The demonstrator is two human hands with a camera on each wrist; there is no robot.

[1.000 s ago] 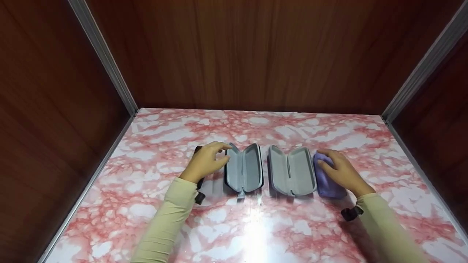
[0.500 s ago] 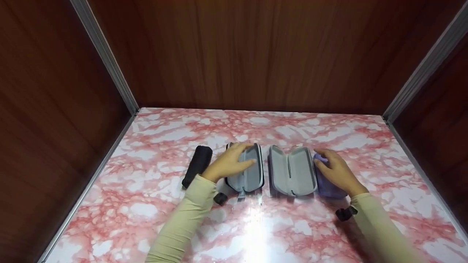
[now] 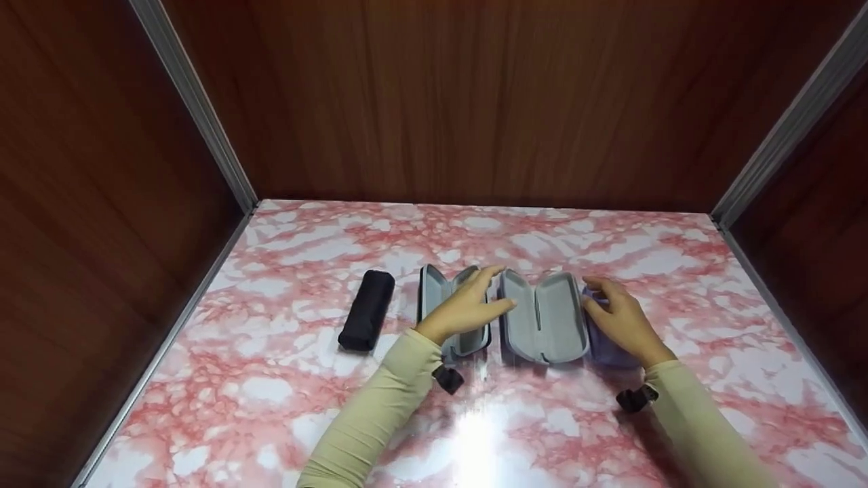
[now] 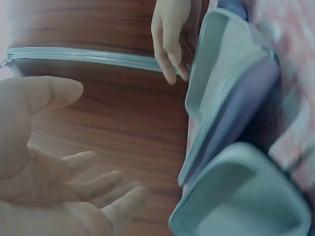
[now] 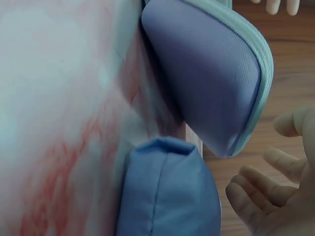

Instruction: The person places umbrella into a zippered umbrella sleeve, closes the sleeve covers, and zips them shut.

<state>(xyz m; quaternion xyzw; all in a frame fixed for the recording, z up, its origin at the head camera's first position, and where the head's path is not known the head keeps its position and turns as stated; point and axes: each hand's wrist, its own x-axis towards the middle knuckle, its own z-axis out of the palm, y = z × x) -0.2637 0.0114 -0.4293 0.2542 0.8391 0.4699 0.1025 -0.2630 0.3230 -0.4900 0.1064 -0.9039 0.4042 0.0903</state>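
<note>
Two zip-up hard cases lie spread open, showing grey linings: a dark-shelled case and a purple-shelled case. My left hand hovers over the dark-shelled case, its fingertips reaching the purple-shelled case's left edge; it holds nothing. Above a purple fabric bundle, partly covered in the head view, is my right hand. The right wrist view shows this bundle with a seam and a folded end, and the right hand apart from it, fingers loosely bent, holding nothing. A slim black fabric bundle lies to the left.
Everything lies on a red-and-white marbled tabletop. Dark wood panels stand at the back and both sides, with metal strips in the corners. A black camera strap piece hangs at the left wrist.
My left hand has moved right, from beside the black bundle across the dark-shelled case, uncovering the black bundle. My right hand has shifted slightly left; the cases stay in place.
</note>
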